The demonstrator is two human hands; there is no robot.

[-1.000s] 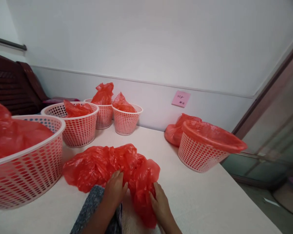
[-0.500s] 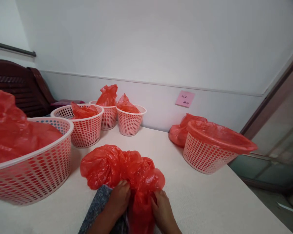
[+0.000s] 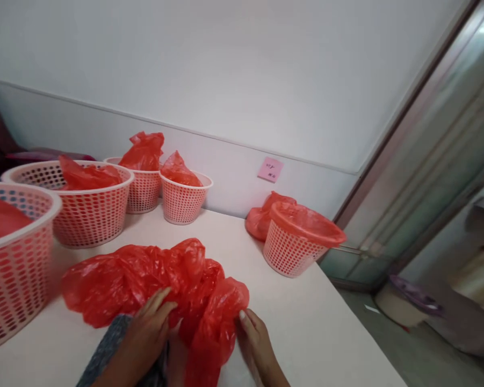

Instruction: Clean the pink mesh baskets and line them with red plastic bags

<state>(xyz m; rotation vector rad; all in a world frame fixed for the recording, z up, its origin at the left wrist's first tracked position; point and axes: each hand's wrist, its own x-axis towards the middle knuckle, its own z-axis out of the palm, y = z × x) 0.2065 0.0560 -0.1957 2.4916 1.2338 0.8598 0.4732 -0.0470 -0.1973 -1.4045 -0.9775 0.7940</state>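
Observation:
A crumpled red plastic bag (image 3: 145,274) spreads across the white table in front of me, one end hanging toward my body. My left hand (image 3: 149,325) rests against its near side with fingers stretched out and slightly apart. At the bag's right edge, my right hand (image 3: 254,336) has its thumb against the film and its other fingers bent, pinching the plastic. Whatever the bag may hold is hidden by its folds.
Several pink perforated baskets (image 3: 92,215) with red bags stand at left and back. A bag-lined basket (image 3: 292,250) stands at right, with a red bag (image 3: 261,219) behind it. A pink note (image 3: 270,169) is on the wall; a lidless bin (image 3: 398,306) stands beyond the table.
The view has swung right. The bag is spread wider to the left. My left hand has loosened, its fingers now extended, and my right hand has moved to the bag's outer edge.

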